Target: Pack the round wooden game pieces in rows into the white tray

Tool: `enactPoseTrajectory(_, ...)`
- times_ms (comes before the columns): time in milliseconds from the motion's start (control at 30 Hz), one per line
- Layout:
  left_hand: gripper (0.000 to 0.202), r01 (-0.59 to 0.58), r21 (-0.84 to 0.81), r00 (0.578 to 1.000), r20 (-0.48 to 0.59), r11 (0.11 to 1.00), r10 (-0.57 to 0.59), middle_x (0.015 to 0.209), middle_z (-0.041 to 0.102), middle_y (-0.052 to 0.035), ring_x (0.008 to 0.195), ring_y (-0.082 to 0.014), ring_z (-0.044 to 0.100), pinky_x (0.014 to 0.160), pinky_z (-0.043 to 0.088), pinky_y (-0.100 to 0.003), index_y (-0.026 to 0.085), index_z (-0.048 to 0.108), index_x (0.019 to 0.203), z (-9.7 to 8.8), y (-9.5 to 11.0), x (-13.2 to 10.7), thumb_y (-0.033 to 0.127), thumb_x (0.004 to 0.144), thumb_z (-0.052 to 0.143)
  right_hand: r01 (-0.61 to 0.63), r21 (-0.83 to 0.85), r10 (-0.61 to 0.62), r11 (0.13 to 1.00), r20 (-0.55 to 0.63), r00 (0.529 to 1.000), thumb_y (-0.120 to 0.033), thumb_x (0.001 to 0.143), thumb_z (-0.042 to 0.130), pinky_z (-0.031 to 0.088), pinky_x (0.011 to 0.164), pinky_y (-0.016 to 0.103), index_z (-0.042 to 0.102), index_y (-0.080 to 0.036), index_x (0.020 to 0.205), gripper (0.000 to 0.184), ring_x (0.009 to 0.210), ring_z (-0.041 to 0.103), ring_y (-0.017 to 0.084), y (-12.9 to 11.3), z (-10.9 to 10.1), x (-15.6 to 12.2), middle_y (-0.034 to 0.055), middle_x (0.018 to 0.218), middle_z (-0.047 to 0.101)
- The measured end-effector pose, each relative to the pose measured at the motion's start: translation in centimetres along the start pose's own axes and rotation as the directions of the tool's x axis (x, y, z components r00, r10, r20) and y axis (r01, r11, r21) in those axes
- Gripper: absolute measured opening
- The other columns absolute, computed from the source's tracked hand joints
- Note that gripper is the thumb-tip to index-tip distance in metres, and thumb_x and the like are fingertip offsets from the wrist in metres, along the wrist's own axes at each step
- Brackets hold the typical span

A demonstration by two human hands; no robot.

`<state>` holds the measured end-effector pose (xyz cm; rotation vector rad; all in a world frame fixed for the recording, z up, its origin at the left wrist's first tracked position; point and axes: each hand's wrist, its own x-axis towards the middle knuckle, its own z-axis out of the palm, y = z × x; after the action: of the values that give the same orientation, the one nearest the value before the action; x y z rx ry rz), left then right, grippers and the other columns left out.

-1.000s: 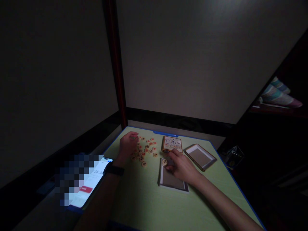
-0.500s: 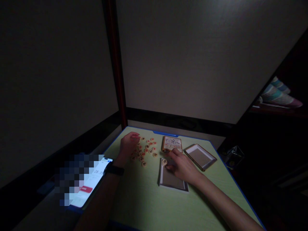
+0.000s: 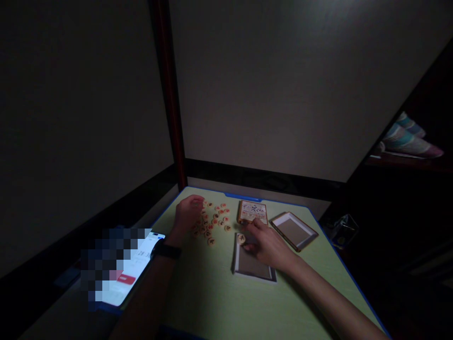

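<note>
Several round wooden game pieces (image 3: 215, 219) with red and black marks lie scattered on a green table (image 3: 212, 293). My left hand (image 3: 187, 213) rests at their left edge, fingers curled over pieces; what it grips is hidden. My right hand (image 3: 266, 243) lies over the far end of a shallow grey tray (image 3: 251, 267), fingers curled beside one round piece (image 3: 241, 238) sitting at the tray's far left corner. A dark band (image 3: 166, 249) wraps my left wrist.
A printed orange box lid (image 3: 252, 212) lies behind the tray, and a second open tray (image 3: 294, 230) sits to the right. A lit phone (image 3: 131, 267) stands at the table's left edge. A dark red post (image 3: 170, 94) rises at the far corner.
My left hand has shifted slightly over the scattered pieces. My right hand stays at the tray beside the single piece.
</note>
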<state>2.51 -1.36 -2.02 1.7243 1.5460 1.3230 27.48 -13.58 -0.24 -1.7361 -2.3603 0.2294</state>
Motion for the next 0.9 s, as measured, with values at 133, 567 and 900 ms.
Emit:
enactPoseTrajectory(133,0.026,0.005,0.042,1.000,-0.031,0.999,-0.004,0.082,0.074,-0.0029,0.075,-0.0188,0.067,0.069,0.051,-0.028,0.019,0.073,0.090,-0.11,0.14,0.03,0.024,0.071,0.057,0.007,0.012,-0.007,1.000,-0.009,1.000,-0.018,0.080,0.066,0.049,0.088,0.037,0.060,-0.020,0.123,0.043,0.105,0.061,0.027,-0.02,-0.03,-0.08,0.0127,0.122,0.055)
enactPoseTrajectory(567,0.027,-0.006,0.004,1.000,-0.026,1.000,0.006,0.080,0.073,-0.0034,0.073,-0.0176,0.066,0.066,0.050,-0.026,0.017,0.072,0.089,0.13,0.16,0.05,0.028,0.071,0.055,0.013,0.025,-0.013,1.000,-0.009,1.000,-0.018,0.079,0.067,0.049,0.086,0.036,0.062,-0.020,0.120,0.041,0.104,0.061,0.027,-0.15,-0.15,-0.11,0.0121,0.119,0.056)
enactPoseTrajectory(900,0.024,0.018,-0.081,1.000,-0.010,0.997,-0.019,0.076,0.073,-0.0026,0.074,-0.0176,0.067,0.067,0.051,-0.026,0.018,0.071,0.084,0.08,-0.04,0.41,0.033,0.069,0.061,0.043,0.063,-0.041,0.997,-0.036,0.999,-0.015,0.078,0.067,0.048,0.090,0.036,0.062,-0.022,0.121,0.044,0.106,0.059,0.025,0.02,-0.08,-0.18,0.0105,0.120,0.055)
